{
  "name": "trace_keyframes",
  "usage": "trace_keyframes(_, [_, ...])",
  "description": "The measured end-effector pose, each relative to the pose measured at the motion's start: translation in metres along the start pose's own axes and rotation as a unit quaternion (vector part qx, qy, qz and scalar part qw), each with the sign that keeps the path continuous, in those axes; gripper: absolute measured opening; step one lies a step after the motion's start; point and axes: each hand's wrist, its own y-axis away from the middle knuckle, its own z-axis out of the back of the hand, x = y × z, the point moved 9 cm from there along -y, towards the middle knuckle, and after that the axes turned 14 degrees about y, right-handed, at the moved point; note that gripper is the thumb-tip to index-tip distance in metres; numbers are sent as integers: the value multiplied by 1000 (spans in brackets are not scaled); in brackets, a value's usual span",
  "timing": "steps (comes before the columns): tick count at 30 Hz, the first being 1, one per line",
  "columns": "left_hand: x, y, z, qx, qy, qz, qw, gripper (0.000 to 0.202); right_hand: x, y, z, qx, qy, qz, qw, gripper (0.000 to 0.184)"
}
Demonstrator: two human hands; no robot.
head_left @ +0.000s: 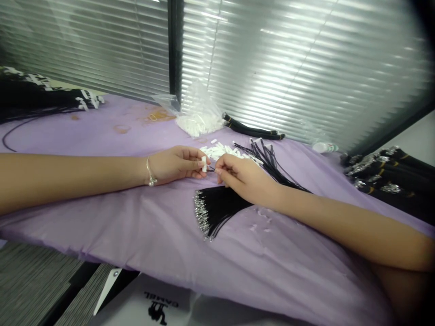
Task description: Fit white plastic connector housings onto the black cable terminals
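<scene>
Pinching a small white plastic piece (204, 164) upright between thumb and fingertips, the left hand (176, 165) meets the right hand (246, 179) above a lilac-sheeted tabletop (136, 235); the right thumb and forefinger close on a thin black cord (211, 170), its end just beside the white piece; both hands are closed in fine pinches, forearms low over the sheet; a short hold near the cord's end, with both hands kept this close, looks the steadiest way to work at so small a scale; a loose heap of white pieces (220, 151) lies just beyond the fingers, beside a fan of black cords (268, 163); a dense bundle of silver-tipped black cords (217, 210) lies under the right hand; a clear plastic bag of white pieces (199, 115) and a black cord bundle (251, 127) sit by the window blinds (272, 59); a silver bracelet (150, 179) circles the left wrist.
</scene>
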Motion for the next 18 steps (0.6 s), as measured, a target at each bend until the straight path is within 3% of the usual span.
trace_keyframes(9, [-1,1,-2,3,-16,-3,1000,7,-16,-2,6,-83,-24,-46,995,8])
trace_keyframes(18, [-3,0,-6,21,-27,-9,999,7,-15,1,11,-115,-17,-45,992,8])
